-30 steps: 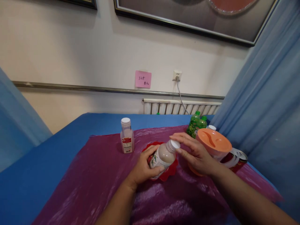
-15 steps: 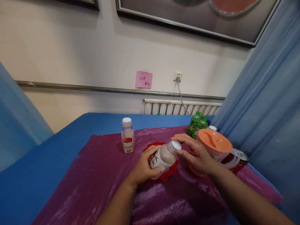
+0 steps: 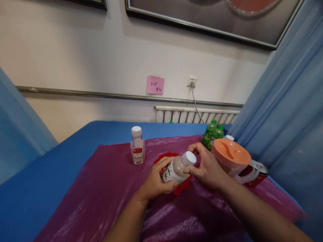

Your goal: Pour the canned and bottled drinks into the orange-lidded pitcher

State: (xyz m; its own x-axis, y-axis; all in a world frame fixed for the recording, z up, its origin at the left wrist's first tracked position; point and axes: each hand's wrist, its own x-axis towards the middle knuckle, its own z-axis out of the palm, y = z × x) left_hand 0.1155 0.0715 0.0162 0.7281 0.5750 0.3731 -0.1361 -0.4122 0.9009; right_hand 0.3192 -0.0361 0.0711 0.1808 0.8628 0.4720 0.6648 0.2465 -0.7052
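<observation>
My left hand (image 3: pixel 157 178) is wrapped round the body of a plastic bottle (image 3: pixel 178 167) with a white cap (image 3: pixel 189 158) and a leaf-patterned label. The bottle leans to the right, cap end up, over a red scalloped dish (image 3: pixel 185 186) that it partly hides. My right hand (image 3: pixel 207 164) is bent around the cap end from the right. Its thumb presses on the bottle's shoulder just below the cap, and the other fingers curl behind, partly hidden.
An upright clear bottle (image 3: pixel 137 148) with a white cap stands left of my hands on purple plastic sheeting (image 3: pixel 101 188). To the right are an orange-lidded pitcher (image 3: pixel 233 153), green bottles (image 3: pixel 209 134) and a dark red can (image 3: pixel 257 179) lying behind the pitcher's handle.
My right hand has slid from the cap down toward the bottle's shoulder, and its fingers have curled in from a straighter pose. My left hand keeps its hold on the bottle.
</observation>
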